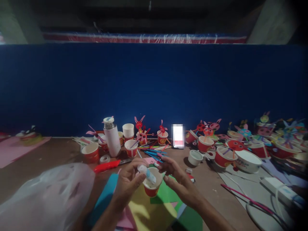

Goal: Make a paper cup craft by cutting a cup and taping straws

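Observation:
My left hand is closed on a small tube, white at one end and light blue along its body, tilted over the mouth of a red and white paper cup. To the right of that cup is my right hand, its thumb and fingers apart, with nothing clearly visible between them. The cup stands on yellow paper and green paper. Blue paper lies under my left forearm.
A plastic bag fills the near left. Behind my hands are a red-handled knife, a tape roll, a white bottle, stacked cups and a bright phone. Decorated cups and a power strip sit right.

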Motion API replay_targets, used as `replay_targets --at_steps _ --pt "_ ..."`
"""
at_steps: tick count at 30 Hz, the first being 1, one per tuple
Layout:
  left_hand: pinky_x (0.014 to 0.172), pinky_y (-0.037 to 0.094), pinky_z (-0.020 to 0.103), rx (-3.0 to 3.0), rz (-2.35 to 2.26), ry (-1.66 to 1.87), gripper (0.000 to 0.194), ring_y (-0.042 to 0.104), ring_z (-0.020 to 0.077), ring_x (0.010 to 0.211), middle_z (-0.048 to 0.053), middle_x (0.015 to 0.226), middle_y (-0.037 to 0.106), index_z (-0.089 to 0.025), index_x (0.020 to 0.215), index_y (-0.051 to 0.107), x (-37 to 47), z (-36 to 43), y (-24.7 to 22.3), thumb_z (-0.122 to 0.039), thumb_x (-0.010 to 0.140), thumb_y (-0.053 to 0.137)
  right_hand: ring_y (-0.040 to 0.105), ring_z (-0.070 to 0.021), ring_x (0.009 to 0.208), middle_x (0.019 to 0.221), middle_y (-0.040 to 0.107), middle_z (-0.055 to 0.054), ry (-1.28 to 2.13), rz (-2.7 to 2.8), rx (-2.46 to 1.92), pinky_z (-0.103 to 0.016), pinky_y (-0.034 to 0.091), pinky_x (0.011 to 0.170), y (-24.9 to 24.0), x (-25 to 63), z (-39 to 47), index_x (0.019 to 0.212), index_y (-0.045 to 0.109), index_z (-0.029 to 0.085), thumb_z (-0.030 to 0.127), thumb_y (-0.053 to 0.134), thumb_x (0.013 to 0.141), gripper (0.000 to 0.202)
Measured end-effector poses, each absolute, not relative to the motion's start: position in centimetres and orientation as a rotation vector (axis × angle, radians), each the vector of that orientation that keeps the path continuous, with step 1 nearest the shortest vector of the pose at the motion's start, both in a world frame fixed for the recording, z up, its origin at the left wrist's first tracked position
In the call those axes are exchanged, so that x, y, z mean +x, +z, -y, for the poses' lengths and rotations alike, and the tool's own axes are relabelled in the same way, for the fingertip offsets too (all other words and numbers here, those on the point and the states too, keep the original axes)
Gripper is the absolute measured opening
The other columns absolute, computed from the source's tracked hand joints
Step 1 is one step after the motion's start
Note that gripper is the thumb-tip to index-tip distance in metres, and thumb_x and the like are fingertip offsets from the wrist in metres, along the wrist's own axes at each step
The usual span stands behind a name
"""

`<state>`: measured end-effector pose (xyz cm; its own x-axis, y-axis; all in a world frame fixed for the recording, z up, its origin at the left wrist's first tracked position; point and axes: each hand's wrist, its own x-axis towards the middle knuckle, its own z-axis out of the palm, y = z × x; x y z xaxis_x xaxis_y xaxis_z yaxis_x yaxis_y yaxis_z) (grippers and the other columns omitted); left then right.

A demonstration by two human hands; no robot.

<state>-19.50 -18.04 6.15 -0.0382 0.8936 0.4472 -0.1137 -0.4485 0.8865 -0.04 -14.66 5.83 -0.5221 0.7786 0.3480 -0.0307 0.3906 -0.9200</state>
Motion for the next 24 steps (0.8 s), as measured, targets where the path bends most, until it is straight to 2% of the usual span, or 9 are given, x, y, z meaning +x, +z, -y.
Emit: replay_targets --at_steps 2,7,13,15,20,24 --pt "0.069 0.043 0.022 1.267 -0.846 1.627 0.018 0.055 0.0144 0.079 0.004 0.086 0.059 -0.018 0.087 0.063 -19.0 18.6 5.9 -0.028 0.072 0.063 0.052 -0.0201 0.1 0.108 0.056 -0.008 1.245 1.803 -0.668 -0.035 0.04 0.084 5.7 0.4 15.3 0.123 0.038 0.025 0.033 0.049 0.085 0.04" --pt "0.05 0.04 0.017 1.034 -0.761 1.622 0.021 0.052 0.0081 0.057 0.002 0.078 0.057 -0.017 0.083 0.062 -16.8 19.7 5.8 -0.032 0.068 0.067 0.053 -0.0189 0.088 0.096 0.057 -0.004 1.168 1.779 -0.71 -0.03 0.041 0.077 4.7 -0.4 17.0 0.113 0.044 0.024 0.041 0.063 0.073 0.048" --pt "0.05 0.04 0.018 1.013 -0.758 1.67 0.021 0.051 0.0082 0.056 0.001 0.075 0.054 -0.016 0.075 0.06 -15.3 20.1 5.6 -0.032 0.065 0.069 0.054 -0.016 0.076 0.08 0.056 -0.001 1.071 1.767 -0.81 -0.025 0.043 0.069 2.6 -0.4 17.6 0.088 0.054 0.021 0.035 0.058 0.076 0.019" --pt "0.05 0.04 0.019 1.057 -0.768 1.661 0.021 0.051 0.0092 0.057 0.002 0.074 0.054 -0.015 0.074 0.06 -15.3 20.0 5.5 -0.032 0.065 0.07 0.055 -0.0156 0.073 0.077 0.057 -0.001 1.039 1.783 -0.856 -0.025 0.043 0.068 2.6 -0.2 17.6 0.084 0.055 0.02 0.034 0.056 0.077 0.016" --pt "0.053 0.041 0.019 1.179 -0.785 1.62 0.018 0.052 0.012 0.064 0.003 0.073 0.055 -0.014 0.072 0.062 -16.0 19.4 5.0 -0.03 0.067 0.068 0.055 -0.0156 0.066 0.069 0.059 -0.002 1.029 1.796 -0.921 -0.024 0.043 0.062 3.3 -0.1 18.1 0.076 0.06 0.019 0.042 0.053 0.078 0.024" --pt "0.049 0.039 0.019 1.21 -0.745 1.535 0.017 0.051 0.0096 0.057 0.002 0.071 0.054 -0.014 0.074 0.063 -16.2 19.3 4.7 -0.03 0.068 0.067 0.054 -0.0167 0.061 0.062 0.059 -0.003 1.128 1.684 -0.971 -0.026 0.043 0.059 3.2 -0.3 18.9 0.065 0.061 0.02 0.051 0.045 0.081 0.039"
